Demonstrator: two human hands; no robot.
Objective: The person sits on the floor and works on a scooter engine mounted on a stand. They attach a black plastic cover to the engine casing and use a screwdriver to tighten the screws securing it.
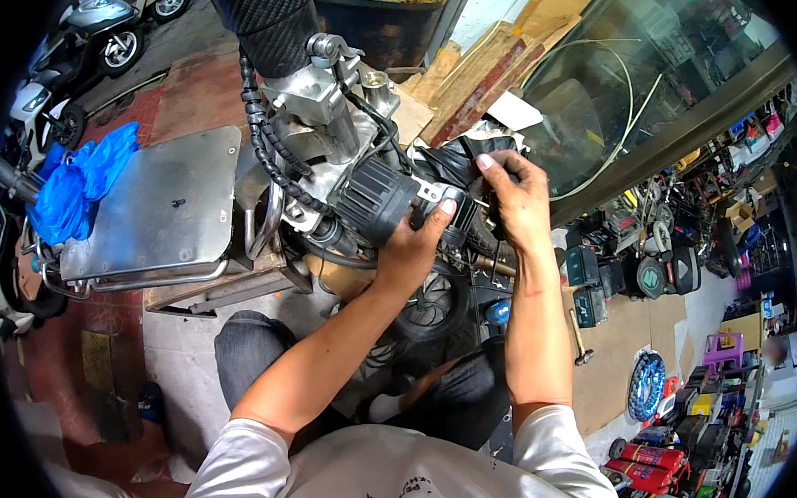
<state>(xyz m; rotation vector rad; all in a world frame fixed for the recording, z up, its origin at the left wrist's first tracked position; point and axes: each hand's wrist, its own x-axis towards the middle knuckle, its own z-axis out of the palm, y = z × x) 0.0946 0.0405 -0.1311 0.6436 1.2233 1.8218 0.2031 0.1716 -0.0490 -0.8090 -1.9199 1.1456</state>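
A black, finned, drum-shaped part (pixel 370 200) sits on a silver metal machine body (pixel 320 121). My left hand (pixel 409 251) is closed around its right end, the thumb pressed on a small silver bracket (pixel 432 193) beside a black block (pixel 457 223). Just right of that block, my right hand (pixel 518 200) is raised with thumb and fingers pinched together. What sits in that pinch is too small and dark to make out. Black cables (pixel 377 124) run over the machine behind my left hand, and a thick wrapped cable (pixel 258 122) hangs down its left side.
A steel plate (pixel 159 207) with a blue plastic bag (pixel 78 184) lies left of the machine. Wooden boards (pixel 477 85) lean behind it. A wheel (pixel 433 308) stands below my hands. On the right are a hammer (pixel 579 340), a blue coil (pixel 647 387) and red bottles (pixel 645 467).
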